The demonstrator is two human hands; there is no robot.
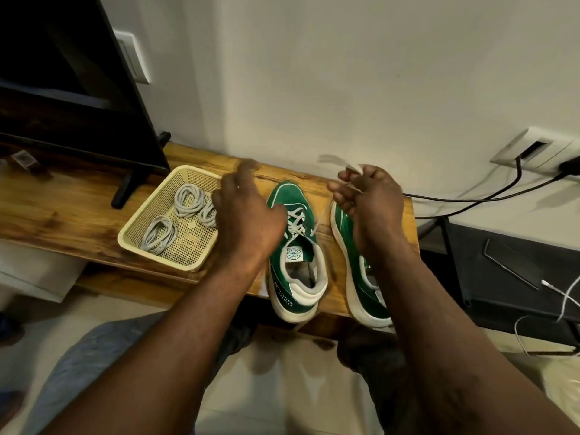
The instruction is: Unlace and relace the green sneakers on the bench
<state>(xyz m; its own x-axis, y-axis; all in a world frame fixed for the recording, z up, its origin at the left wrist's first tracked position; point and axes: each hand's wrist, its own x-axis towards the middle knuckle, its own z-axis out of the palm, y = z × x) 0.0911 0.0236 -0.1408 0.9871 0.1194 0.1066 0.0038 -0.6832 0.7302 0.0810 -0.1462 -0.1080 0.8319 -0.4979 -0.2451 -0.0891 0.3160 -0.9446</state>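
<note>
- Head view: a wooden counter (78,208) with warm, streaky grain runs along a plain white wall.
- Two green sneakers sit at its right end, heels toward the person and overhanging the front edge.
- The left sneaker (292,199) stands upright: green suede upper, thick white rubber sole, padded white collar, round label on the tongue, flat white laces crossed over the lower eyelets.
- The right sneaker (357,271) lies tipped on its side just beside the first, its smooth white sole edge facing it.
- The right hand (370,202) hovers above the tipped sneaker's toe, fingers curled and pinching a flat white lace (332,160); its free end is motion-blurred, and a thin strand drops toward the upright sneaker's eyelets.
- The left hand (248,215) is over the counter between the basket and the upright sneaker, fingers stretched forward and blurred, gripping nothing visible.
- A cream plastic basket (157,255), rectangular with perforated mesh walls, holds three coiled grey laces (158,235).
- A black flat screen (78,73) stands on a slim foot behind the basket.
- Dark cables (470,199) trail from a white wall socket (539,152) at right.
</note>
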